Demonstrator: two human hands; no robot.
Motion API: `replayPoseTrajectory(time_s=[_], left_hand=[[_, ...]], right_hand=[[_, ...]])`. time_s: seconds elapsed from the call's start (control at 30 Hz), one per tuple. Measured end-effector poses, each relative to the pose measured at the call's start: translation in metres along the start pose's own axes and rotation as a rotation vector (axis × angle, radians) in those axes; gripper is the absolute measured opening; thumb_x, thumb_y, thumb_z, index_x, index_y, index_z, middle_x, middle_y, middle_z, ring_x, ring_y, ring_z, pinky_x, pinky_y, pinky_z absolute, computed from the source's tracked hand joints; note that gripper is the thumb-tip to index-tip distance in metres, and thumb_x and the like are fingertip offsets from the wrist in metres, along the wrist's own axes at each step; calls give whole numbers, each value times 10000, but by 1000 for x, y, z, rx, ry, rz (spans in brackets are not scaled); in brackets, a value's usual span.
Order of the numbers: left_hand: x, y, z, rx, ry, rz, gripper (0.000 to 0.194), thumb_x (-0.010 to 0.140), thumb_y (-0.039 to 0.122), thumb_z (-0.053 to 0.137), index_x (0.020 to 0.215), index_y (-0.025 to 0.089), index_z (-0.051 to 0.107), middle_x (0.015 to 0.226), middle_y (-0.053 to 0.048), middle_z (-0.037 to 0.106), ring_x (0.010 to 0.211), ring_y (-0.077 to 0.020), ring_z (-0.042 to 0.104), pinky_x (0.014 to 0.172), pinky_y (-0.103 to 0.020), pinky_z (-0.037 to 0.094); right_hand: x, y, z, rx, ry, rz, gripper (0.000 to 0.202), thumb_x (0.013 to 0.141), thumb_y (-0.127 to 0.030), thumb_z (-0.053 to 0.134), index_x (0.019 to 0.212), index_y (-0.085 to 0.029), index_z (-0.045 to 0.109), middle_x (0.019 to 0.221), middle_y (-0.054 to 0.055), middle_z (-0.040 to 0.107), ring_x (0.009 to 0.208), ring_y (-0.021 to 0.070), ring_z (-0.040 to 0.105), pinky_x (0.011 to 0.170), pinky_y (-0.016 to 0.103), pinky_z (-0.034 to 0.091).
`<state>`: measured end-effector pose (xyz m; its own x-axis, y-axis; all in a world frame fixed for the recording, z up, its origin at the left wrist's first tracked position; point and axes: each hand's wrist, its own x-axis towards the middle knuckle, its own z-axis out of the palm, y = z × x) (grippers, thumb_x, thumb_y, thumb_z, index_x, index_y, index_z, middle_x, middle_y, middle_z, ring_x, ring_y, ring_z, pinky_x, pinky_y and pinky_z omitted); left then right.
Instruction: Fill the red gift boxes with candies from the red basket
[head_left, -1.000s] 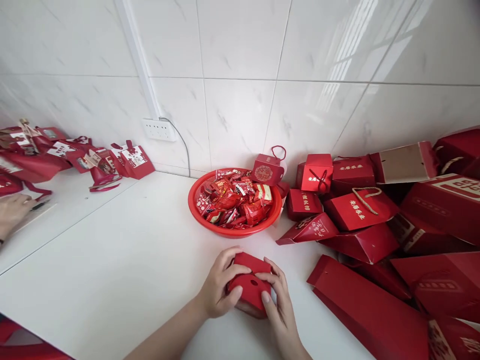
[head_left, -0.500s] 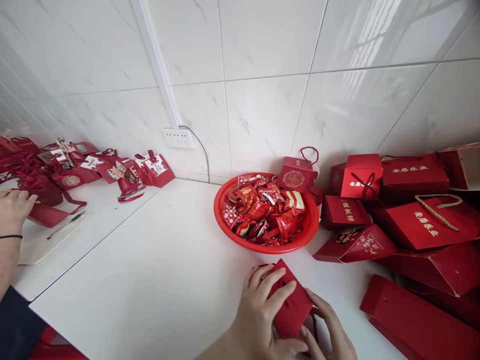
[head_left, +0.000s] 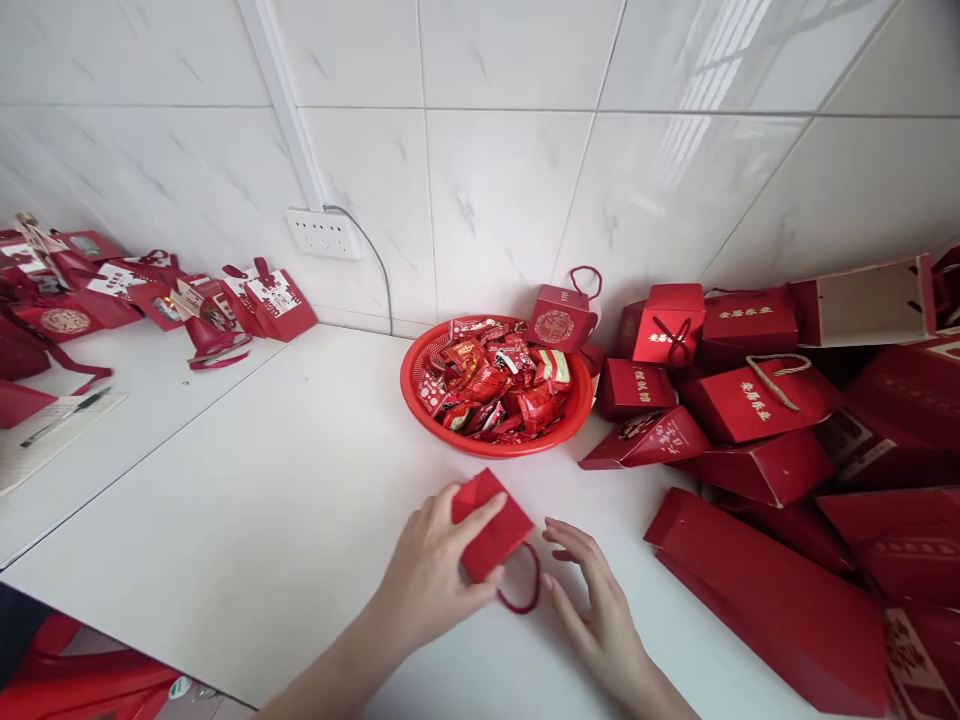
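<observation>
My left hand [head_left: 435,575] grips a small red box [head_left: 495,525], fingers on its top and thumb at its lower side. A dark red cord loop [head_left: 535,590] hangs from the box's right side, over the white table. To the right of the loop, my right hand [head_left: 596,605] is apart from the box, its fingers spread with nothing in them. Behind the hands stands a red basket [head_left: 495,450] full of red-wrapped candies [head_left: 487,385]. Another small box with a cord loop [head_left: 559,318] rests at the basket's back right.
Red boxes [head_left: 750,400] pile up on the right, a long one [head_left: 772,600] nearest. More red boxes [head_left: 277,305], a notebook [head_left: 52,440] and a pen [head_left: 66,418] lie left. Behind are a tiled wall and a socket strip [head_left: 322,234]. A red stool [head_left: 97,680] shows below left.
My right hand has let go of the box and moved away from it. The cord loop now shows fully. The view has turned right, and another person's hand at the left has left view.
</observation>
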<state>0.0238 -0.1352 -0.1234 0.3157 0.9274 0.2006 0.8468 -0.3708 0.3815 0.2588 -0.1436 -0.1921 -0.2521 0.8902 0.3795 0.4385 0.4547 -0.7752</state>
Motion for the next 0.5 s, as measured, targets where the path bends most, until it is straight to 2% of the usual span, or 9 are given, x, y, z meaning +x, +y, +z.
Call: replayPoseTrajectory(time_s=[0.1, 0.17, 0.2, 0.23, 0.27, 0.3, 0.37, 0.4, 0.5], left_hand=[[-19, -47, -21, 151, 95, -163, 660, 853, 413, 611, 1479, 361, 410, 1462, -136, 412, 1291, -377, 460, 1014, -545, 450], [-19, -95, -37, 264, 120, -328, 603, 896, 461, 535, 1478, 357, 413, 1527, -128, 354, 1370, -415, 363, 1019, -598, 419], [-14, -121, -45, 320, 123, -392, 566, 914, 468, 494, 1464, 346, 440, 1539, -114, 356, 1406, -424, 302, 1055, -631, 359], [-4, -148, -52, 365, 101, -397, 507, 924, 454, 458, 1412, 330, 518, 1527, -92, 395, 1435, -428, 243, 1106, -650, 267], [10, -174, -60, 380, 86, -396, 461, 935, 415, 424, 1352, 309, 589, 1516, -74, 425, 1460, -425, 180, 1149, -648, 159], [27, -198, -68, 395, 87, -406, 475, 952, 382, 370, 1360, 271, 587, 1523, -83, 420, 1478, -415, 127, 1168, -638, 77], [69, -241, -82, 420, 153, -553, 573, 967, 405, 298, 1485, 195, 428, 1543, -155, 370, 1494, -366, 125, 1181, -601, 48], [92, -258, -89, 423, 163, -595, 606, 973, 418, 266, 1518, 168, 357, 1560, -186, 323, 1495, -353, 140, 1176, -603, 36], [157, -294, -104, 426, 160, -587, 608, 982, 397, 226, 1509, 126, 362, 1559, -216, 307, 1487, -332, 184, 1168, -607, 23]], right_hand=[[0, -4, -5, -38, -27, -40, 437, 927, -209, 520, 1352, -303, 481, 1372, 124, 540, 1192, 305, 598, 920, 478, 577], [1, -4, -8, -53, -32, -47, 438, 929, -202, 515, 1353, -302, 479, 1379, 129, 535, 1164, 301, 617, 889, 471, 596], [2, -3, -9, -56, -32, -47, 435, 934, -198, 506, 1356, -298, 474, 1384, 132, 529, 1153, 294, 623, 868, 459, 606], [2, -2, -10, -58, -32, -46, 429, 941, -194, 492, 1359, -290, 470, 1387, 137, 522, 1146, 286, 627, 849, 442, 615], [3, -1, -11, -60, -34, -45, 421, 949, -188, 478, 1361, -278, 465, 1391, 143, 515, 1147, 277, 626, 836, 422, 620], [4, 0, -12, -64, -33, -48, 413, 956, -182, 464, 1361, -265, 462, 1391, 149, 512, 1150, 268, 624, 833, 405, 621], [6, 2, -13, -83, -28, -70, 411, 961, -169, 456, 1364, -247, 452, 1380, 157, 517, 1154, 257, 621, 857, 389, 611], [6, 3, -13, -97, -24, -85, 417, 959, -164, 462, 1367, -242, 447, 1370, 158, 526, 1156, 254, 620, 876, 388, 602], [7, 9, -12, -139, -25, -100, 429, 947, -161, 486, 1366, -243, 448, 1343, 153, 551, 1153, 251, 622, 912, 382, 581]])
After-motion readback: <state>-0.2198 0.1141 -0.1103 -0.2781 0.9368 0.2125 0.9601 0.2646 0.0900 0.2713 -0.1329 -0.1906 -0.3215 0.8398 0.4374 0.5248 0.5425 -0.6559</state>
